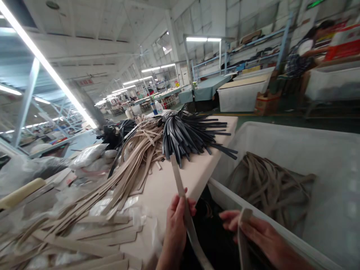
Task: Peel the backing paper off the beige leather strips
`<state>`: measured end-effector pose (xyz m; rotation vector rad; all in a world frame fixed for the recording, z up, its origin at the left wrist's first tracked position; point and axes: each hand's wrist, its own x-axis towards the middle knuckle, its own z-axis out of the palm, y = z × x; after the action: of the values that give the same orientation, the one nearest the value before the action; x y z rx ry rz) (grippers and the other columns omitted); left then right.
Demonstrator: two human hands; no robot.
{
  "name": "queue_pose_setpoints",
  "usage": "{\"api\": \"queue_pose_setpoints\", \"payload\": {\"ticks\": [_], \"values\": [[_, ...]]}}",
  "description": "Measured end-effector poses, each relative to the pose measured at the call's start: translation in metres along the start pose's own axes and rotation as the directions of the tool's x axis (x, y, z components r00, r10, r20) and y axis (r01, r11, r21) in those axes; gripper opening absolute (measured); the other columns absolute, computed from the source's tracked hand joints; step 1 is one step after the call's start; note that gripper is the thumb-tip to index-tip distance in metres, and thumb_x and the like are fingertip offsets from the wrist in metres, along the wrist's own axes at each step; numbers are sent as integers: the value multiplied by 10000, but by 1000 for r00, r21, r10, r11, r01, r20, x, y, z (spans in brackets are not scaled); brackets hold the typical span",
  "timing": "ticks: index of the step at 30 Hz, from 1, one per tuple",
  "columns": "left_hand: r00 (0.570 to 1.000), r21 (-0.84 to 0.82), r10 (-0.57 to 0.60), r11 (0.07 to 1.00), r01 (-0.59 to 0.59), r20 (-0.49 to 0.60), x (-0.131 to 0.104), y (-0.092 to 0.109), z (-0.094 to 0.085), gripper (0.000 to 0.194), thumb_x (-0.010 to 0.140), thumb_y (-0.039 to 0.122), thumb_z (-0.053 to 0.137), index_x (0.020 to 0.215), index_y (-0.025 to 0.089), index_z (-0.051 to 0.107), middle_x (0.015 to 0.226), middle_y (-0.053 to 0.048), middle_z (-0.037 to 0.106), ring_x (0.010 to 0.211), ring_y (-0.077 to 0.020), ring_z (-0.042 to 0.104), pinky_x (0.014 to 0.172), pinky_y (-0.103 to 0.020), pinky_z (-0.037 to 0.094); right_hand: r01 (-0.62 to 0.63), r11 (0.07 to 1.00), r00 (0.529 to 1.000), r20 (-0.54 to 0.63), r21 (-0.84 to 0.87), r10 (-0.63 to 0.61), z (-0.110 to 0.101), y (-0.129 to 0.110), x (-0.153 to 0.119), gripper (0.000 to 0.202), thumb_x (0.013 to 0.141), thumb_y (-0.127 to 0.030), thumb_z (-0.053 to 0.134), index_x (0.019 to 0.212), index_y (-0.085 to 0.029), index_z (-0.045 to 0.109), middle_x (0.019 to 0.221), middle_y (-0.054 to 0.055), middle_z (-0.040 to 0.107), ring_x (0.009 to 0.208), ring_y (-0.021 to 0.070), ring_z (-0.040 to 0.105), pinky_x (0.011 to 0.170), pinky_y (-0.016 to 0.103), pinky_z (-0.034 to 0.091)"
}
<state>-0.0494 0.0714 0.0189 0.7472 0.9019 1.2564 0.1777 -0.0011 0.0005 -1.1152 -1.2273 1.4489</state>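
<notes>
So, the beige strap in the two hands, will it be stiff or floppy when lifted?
Probably floppy: the beige strap bends between the left hand and right hand. Likely light, since fingers alone hold it. It looks flat, so it should not roll.

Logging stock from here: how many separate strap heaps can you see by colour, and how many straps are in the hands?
Beige strap heaps: 2, one on the table, one in the white bin
Black strap heaps: 1
Straps in hand: 2, left hand holds one, right hand another
Total: 5
</notes>
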Motion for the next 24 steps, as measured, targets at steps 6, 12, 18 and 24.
{"api": "queue_pose_setpoints", "payload": {"ticks": [6,12,18,24], "values": [[967,169,-220,966,197,128,-30,-25,0,466,725,560,800,1000,187,741,735,-14,714,609,-92,565,599,-201,425,212,910,973,11,357,-232,23,-41,74,349,878,-581,696,893,-241,773,1512,70,504,1454,334,330,1209,547,196],[960,326,-221,932,157,170,-30,-18,0,602,751,730,655,954,173,758,765,-61,744,657,-154,614,614,-246,451,366,909,917,93,199,-389,36,-59,89,352,973,-518,596,1023,-217,772,1260,87,704,1297,283,531,1177,502,284],[972,324,-164,940,103,166,-20,-2,19,453,788,597,715,968,183,749,860,-48,728,809,-178,607,766,-259,467,190,965,966,142,178,-216,50,-55,77,461,947,-605,570,1058,-194,746,1379,98,618,528,87,550,504,270,493],[962,421,-170,905,66,215,-38,-31,17,443,759,630,719,811,193,765,752,-33,655,756,-178,519,749,-280,419,394,889,919,-77,232,-387,39,-57,62,321,980,-465,571,971,-235,794,1171,63,749,1333,291,508,1191,495,282]]}}
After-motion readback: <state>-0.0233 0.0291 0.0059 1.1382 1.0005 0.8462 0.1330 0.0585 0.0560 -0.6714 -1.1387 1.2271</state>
